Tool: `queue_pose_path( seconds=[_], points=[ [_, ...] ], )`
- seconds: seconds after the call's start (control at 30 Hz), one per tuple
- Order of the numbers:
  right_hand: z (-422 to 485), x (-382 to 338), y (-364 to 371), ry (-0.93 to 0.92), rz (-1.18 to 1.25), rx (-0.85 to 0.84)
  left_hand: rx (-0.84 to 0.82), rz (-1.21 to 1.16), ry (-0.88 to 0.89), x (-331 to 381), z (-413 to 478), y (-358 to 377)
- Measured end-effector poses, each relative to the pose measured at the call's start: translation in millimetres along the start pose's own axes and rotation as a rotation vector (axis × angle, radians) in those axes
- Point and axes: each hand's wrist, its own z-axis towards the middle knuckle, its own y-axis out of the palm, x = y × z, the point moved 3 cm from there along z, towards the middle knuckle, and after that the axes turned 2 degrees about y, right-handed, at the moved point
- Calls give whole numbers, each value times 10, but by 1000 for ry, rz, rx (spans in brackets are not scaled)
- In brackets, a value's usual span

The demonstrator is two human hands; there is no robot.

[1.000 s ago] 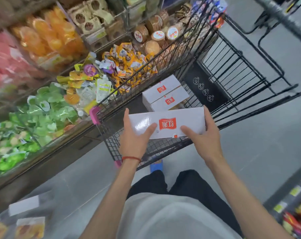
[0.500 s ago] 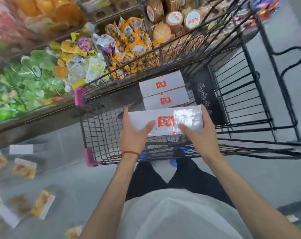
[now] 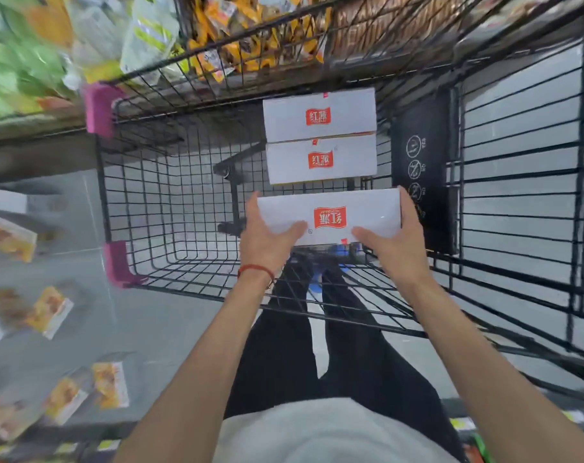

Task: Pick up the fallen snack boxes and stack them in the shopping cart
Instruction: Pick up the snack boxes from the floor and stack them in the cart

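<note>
Head view: a flat white cardboard box (image 3: pixel 330 217) with a red label, printed upside down from here, sits at the frame's centre inside the black wire cart (image 3: pixel 170 228). The left hand (image 3: pixel 267 242) clasps its left end and the right hand (image 3: pixel 395 243) its right end, fingers wrapped around the edges. Two matching boxes (image 3: pixel 320 137) lie just above it in the frame, side by side. Yellow-printed boxes (image 3: pixel 49 310) lie blurred on the grey floor at lower left. Since a second ago, the held box has dropped lower into the cart.
</note>
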Motion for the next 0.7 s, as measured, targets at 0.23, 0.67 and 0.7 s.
queue_pose_path(
  seconds=[0.23, 0.67, 0.7],
  points=[
    [565, 277, 143, 33, -5, -1, -4, 82, 27, -75, 559, 299],
    [1182, 476, 406, 111, -74, -10, 51, 27, -74, -423, 1064, 625],
    [1190, 484, 405, 104, -77, -3, 53, 25, -71, -442, 1069, 625]
  ],
)
